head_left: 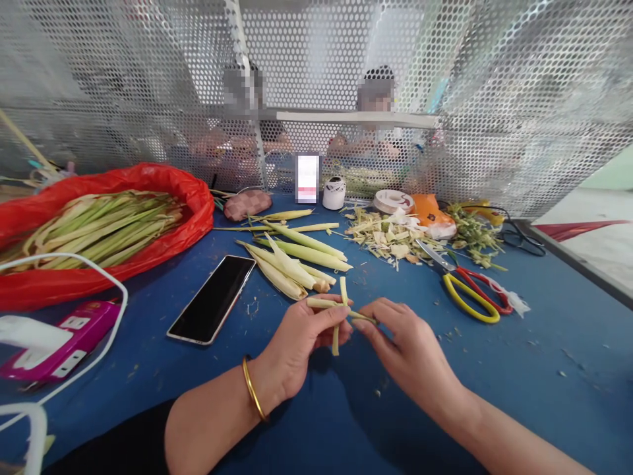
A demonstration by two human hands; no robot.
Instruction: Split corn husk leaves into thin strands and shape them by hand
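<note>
My left hand [302, 335], with a gold bangle at the wrist, is closed around short pale green leaf strips [338, 310] that cross each other. My right hand [400, 336] pinches the end of one strip just to the right of them. Both hands hover over the blue table [544, 343] near its front. Just beyond them lies a small pile of trimmed pale stalks [291, 260].
A red plastic bag [163, 244] holds long green leaves at left. A dark phone [212, 298] lies left of my hands, a pink power strip [74, 333] at far left. Scissors [469, 290], leaf scraps [390, 234] and tape rolls sit behind. Two people sit beyond the perforated screen.
</note>
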